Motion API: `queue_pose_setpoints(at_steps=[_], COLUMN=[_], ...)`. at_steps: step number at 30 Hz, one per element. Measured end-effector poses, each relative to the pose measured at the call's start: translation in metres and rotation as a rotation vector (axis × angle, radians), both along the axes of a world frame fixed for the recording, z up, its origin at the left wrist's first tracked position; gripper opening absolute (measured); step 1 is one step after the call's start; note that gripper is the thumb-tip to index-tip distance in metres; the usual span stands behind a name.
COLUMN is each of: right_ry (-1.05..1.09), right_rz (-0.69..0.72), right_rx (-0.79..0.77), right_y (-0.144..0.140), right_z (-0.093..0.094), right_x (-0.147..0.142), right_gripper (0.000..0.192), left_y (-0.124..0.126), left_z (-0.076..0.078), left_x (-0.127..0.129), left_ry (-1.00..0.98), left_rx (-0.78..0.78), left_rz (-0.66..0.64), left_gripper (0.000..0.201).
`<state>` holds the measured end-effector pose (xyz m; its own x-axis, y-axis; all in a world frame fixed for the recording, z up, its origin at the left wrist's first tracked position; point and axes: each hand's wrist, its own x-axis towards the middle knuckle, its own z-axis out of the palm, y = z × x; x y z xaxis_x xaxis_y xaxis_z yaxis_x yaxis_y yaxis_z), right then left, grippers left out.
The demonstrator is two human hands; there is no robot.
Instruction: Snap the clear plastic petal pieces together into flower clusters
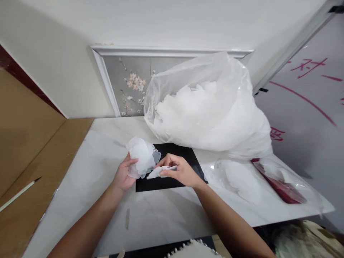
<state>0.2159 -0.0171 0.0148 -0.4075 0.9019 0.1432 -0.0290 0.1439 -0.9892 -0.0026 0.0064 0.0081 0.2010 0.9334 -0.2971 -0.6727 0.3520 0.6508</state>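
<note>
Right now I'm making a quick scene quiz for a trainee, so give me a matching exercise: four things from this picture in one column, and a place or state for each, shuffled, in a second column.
Things:
1. big plastic bag
2. black mat
3. brush
4. bunch of white petals

Places or states:
A. lying on the brown board at far left
B. held up in the left hand
C. flat on the white table, under both hands
D. standing at the back of the table, stuffed with white pieces

Pairs: 1-D, 2-C, 3-A, 4-B
</note>
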Motion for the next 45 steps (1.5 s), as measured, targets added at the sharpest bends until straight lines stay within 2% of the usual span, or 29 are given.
queue_pose_setpoints(at_steps=[3, 5, 7, 10, 13, 16, 20, 23, 26, 31, 33, 38, 45], right_ry=[-0.091, -0.224, -0.342, -0.395, -0.312, -0.220, 0.092, 0.399, 0.547, 0.608, 0.625, 0.658, 0.616], right_rz=[0.110, 0.144, 0.076, -0.156, -0.314, -0.331, -0.244, -0.227, -0.204, -0.164, -0.153, -0.134, -0.116], right_rx=[-0.137, -0.157, -0.087, 0.104, 0.148, 0.070, -0.188, -0.382, -0.490, -0.575, -0.599, -0.632, -0.600], right_y=[0.009, 0.015, 0.018, 0.018, 0.014, 0.011, 0.012, 0.015, 0.017, 0.018, 0.018, 0.020, 0.021], right_z=[-0.006, -0.015, -0.022, -0.023, -0.018, -0.019, -0.026, -0.025, -0.022, -0.019, -0.020, -0.023, -0.025], right_x=[0.017, 0.023, 0.023, 0.013, -0.002, -0.017, -0.025, -0.022, -0.015, -0.006, -0.005, -0.004, -0.004], right_gripper=[0.024, 0.021, 0.017, 0.021, 0.017, 0.018, 0.028, 0.034, 0.038, 0.040, 0.038, 0.034, 0.032], left_y=[0.001, 0.001, 0.001, 0.000, -0.002, -0.003, 0.001, 0.008, 0.014, 0.021, 0.023, 0.028, 0.028], left_z=[0.002, 0.002, 0.001, -0.001, -0.004, -0.006, -0.004, 0.000, 0.003, 0.006, 0.009, 0.017, 0.018], left_x=[0.000, 0.000, 0.000, 0.001, 0.004, 0.008, 0.006, -0.001, -0.011, -0.025, -0.029, -0.029, -0.027], left_ry=[0.033, 0.050, 0.072, 0.101, 0.127, 0.150, 0.123, 0.103, 0.112, 0.167, 0.147, 0.091, 0.124], left_rx=[0.016, 0.032, 0.045, 0.056, 0.065, 0.066, 0.063, 0.071, 0.071, -0.025, -0.073, -0.184, -0.243], left_rz=[0.003, 0.011, 0.017, 0.021, 0.013, -0.019, 0.025, 0.065, 0.073, 0.038, -0.001, -0.112, -0.196], left_gripper=[0.068, 0.070, 0.071, 0.070, 0.065, 0.054, 0.045, 0.057, 0.065, 0.070, 0.064, 0.034, 0.033])
